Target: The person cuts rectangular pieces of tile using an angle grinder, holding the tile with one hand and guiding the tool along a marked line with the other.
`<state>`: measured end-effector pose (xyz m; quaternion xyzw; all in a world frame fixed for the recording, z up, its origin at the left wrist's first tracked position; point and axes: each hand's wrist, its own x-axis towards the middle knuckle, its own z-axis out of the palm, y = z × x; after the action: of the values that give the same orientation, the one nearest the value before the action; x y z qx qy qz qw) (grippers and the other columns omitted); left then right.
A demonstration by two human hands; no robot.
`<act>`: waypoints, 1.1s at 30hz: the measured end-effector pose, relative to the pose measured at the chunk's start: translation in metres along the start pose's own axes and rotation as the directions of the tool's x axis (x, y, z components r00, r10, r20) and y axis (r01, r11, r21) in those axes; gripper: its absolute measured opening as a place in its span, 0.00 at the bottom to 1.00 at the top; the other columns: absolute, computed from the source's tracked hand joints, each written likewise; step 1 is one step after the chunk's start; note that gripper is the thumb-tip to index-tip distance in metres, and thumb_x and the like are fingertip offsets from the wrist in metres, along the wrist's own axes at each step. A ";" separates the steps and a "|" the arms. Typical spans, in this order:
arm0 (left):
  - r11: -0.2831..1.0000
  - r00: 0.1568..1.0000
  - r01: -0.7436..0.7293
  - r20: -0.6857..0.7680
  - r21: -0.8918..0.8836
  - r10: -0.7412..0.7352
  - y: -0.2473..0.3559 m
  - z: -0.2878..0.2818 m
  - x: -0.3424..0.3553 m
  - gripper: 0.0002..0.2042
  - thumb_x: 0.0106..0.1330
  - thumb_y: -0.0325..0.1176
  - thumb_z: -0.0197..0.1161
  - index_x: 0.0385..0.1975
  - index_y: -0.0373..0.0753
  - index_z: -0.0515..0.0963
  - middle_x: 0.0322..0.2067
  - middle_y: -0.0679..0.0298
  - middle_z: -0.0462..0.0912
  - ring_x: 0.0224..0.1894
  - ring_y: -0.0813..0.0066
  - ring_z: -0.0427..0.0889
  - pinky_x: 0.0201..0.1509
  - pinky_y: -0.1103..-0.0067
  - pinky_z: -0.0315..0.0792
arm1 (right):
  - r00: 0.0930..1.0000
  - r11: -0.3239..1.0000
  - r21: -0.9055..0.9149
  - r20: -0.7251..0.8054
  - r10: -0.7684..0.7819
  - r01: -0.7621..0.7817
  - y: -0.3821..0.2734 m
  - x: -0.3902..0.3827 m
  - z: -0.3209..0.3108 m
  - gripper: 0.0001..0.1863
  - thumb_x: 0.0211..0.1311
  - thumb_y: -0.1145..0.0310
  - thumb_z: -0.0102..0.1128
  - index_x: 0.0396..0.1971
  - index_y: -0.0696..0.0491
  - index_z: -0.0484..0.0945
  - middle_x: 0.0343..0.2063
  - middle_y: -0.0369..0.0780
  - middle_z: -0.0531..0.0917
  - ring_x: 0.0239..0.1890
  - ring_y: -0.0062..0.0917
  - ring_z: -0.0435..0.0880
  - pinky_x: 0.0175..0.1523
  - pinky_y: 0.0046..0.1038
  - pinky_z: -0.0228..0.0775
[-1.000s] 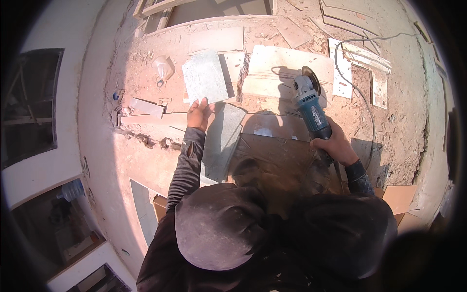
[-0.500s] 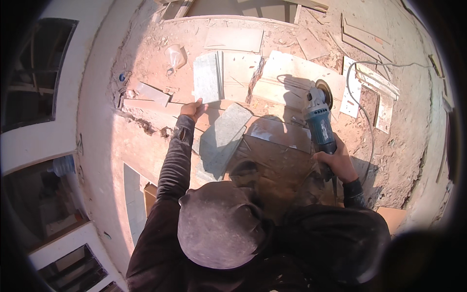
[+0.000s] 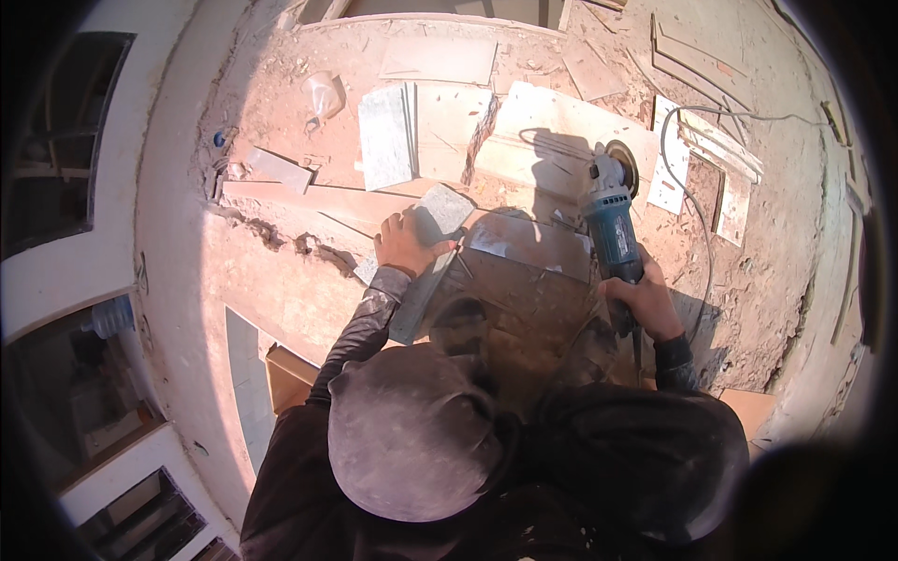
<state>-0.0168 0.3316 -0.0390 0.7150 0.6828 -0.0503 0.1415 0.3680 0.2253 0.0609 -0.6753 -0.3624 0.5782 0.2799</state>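
In the head view, the left hand [image 3: 404, 245] lies flat, fingers spread, pinning a grey rectangular stone tile piece [image 3: 440, 213] against the dusty reddish floor [image 3: 281, 290], near its middle. The right hand [image 3: 644, 301] is wrapped tight around the body of a teal angle grinder [image 3: 613, 224], whose disc points away towards a pale stone slab [image 3: 552, 140]. This looks like the positioning step before a cut; next, the disc likely needs lining up with the pinned tile.
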 end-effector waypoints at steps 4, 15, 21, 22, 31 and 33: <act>0.992 0.999 0.037 0.016 0.119 -0.039 0.006 0.009 0.004 0.47 0.43 0.63 0.72 0.62 0.41 0.66 0.53 0.54 0.72 0.58 0.53 0.69 0.59 0.56 0.64 | 0.998 0.998 0.018 -0.011 -0.055 0.055 -0.002 0.001 0.003 0.31 0.45 0.70 0.70 0.53 0.58 0.72 0.34 0.34 0.77 0.36 0.18 0.75 0.43 0.22 0.70; 0.911 0.990 -0.016 0.120 -0.412 0.072 -0.004 -0.033 -0.007 0.40 0.46 0.57 0.74 0.56 0.37 0.75 0.48 0.48 0.79 0.50 0.53 0.79 0.54 0.66 0.74 | 1.000 0.991 0.131 -0.009 0.023 -0.022 -0.014 -0.006 -0.007 0.29 0.45 0.70 0.70 0.50 0.60 0.73 0.36 0.36 0.80 0.36 0.20 0.78 0.45 0.24 0.72; -0.131 0.826 0.475 0.389 -0.870 0.408 0.011 -0.041 -0.009 0.39 0.62 0.58 0.58 0.65 0.33 0.64 0.55 0.46 0.76 0.52 0.60 0.80 0.54 0.70 0.75 | 0.998 0.994 0.111 -0.053 0.024 -0.018 -0.013 -0.010 -0.014 0.27 0.46 0.70 0.70 0.49 0.58 0.74 0.34 0.35 0.78 0.34 0.19 0.76 0.42 0.23 0.71; -0.234 0.820 0.471 0.323 -0.851 0.473 0.021 -0.042 -0.008 0.44 0.62 0.63 0.53 0.69 0.33 0.57 0.57 0.40 0.73 0.53 0.52 0.79 0.57 0.63 0.74 | 0.998 0.992 0.123 -0.054 0.018 -0.011 -0.009 -0.010 -0.014 0.27 0.46 0.70 0.70 0.49 0.58 0.74 0.33 0.34 0.78 0.34 0.19 0.76 0.42 0.23 0.71; -0.625 0.736 0.601 0.039 -0.498 0.676 0.081 -0.050 0.024 0.51 0.59 0.72 0.46 0.71 0.33 0.51 0.60 0.30 0.64 0.54 0.39 0.75 0.58 0.52 0.71 | 0.996 0.990 0.140 -0.093 -0.015 0.028 -0.012 -0.016 -0.014 0.26 0.47 0.70 0.70 0.48 0.58 0.73 0.33 0.33 0.77 0.35 0.18 0.74 0.43 0.23 0.69; -0.630 0.743 0.582 0.022 -0.513 0.669 0.085 -0.053 0.028 0.51 0.59 0.72 0.46 0.71 0.33 0.51 0.60 0.30 0.64 0.54 0.40 0.75 0.57 0.53 0.72 | 0.994 0.990 0.133 -0.104 -0.023 0.037 -0.011 -0.017 -0.015 0.26 0.47 0.70 0.70 0.48 0.58 0.73 0.33 0.34 0.77 0.36 0.18 0.75 0.43 0.23 0.69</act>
<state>0.0632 0.3701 0.0156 0.0942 0.1073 0.3643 0.9203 0.3801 0.2187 0.0820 -0.6780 -0.3176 0.5618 0.3518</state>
